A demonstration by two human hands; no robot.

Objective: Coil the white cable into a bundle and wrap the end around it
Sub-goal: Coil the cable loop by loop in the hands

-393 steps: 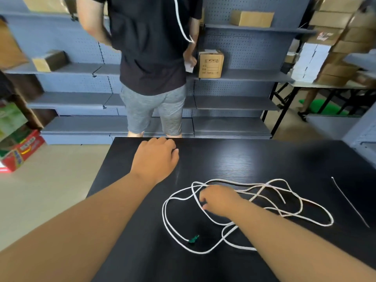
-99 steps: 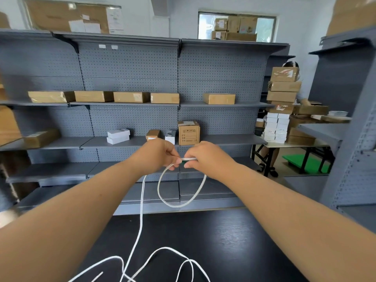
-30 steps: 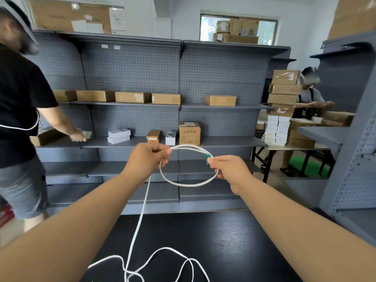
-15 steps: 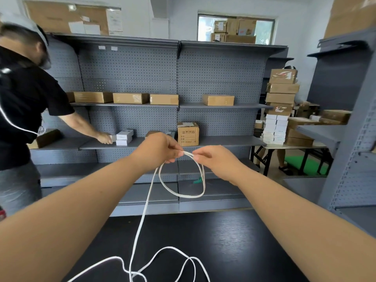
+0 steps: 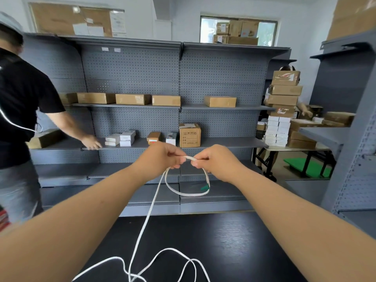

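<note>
I hold the white cable (image 5: pixel 179 191) up in the air in front of me. My left hand (image 5: pixel 160 157) and my right hand (image 5: pixel 215 161) both pinch it at the top, close together, fingertips almost touching. A small loop hangs below them. The cable's green end (image 5: pixel 205 187) dangles at the loop's right side. From my left hand a long strand drops to the black table (image 5: pixel 234 245), where the loose remainder lies in slack curves at the near edge.
Grey pegboard shelves (image 5: pixel 179 106) with cardboard boxes stand behind the table. A person in a black shirt (image 5: pixel 18 102) stands at the left and reaches onto a shelf. Stacked boxes (image 5: pixel 282 98) and a second person stand at the right.
My hands have come closer together at the top of the loop. The green end hangs lower at the loop's right. The person at the left has reached further along the shelf.
</note>
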